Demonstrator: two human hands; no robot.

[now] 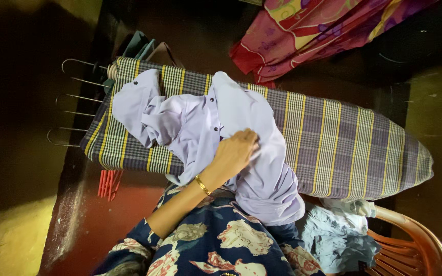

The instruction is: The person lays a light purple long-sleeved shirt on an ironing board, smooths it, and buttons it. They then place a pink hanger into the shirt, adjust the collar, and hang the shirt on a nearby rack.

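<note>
I count one ironing board (333, 148) in front of me, with one pale lilac shirt (205, 128) on it and one of my hands (236, 151) in view, wearing one gold bangle (202, 185). There is one pink patterned cloth (323, 25), one orange chair (410, 245) and three wire hooks (75, 97).

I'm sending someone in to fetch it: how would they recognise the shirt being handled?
Find the ironing board with its grey and yellow checked cover. The shirt lies crumpled across its wider end, under a hand wearing a gold bangle. It is plain pale lilac with dark buttons, unlike the bluish clothes on the chair.
</note>
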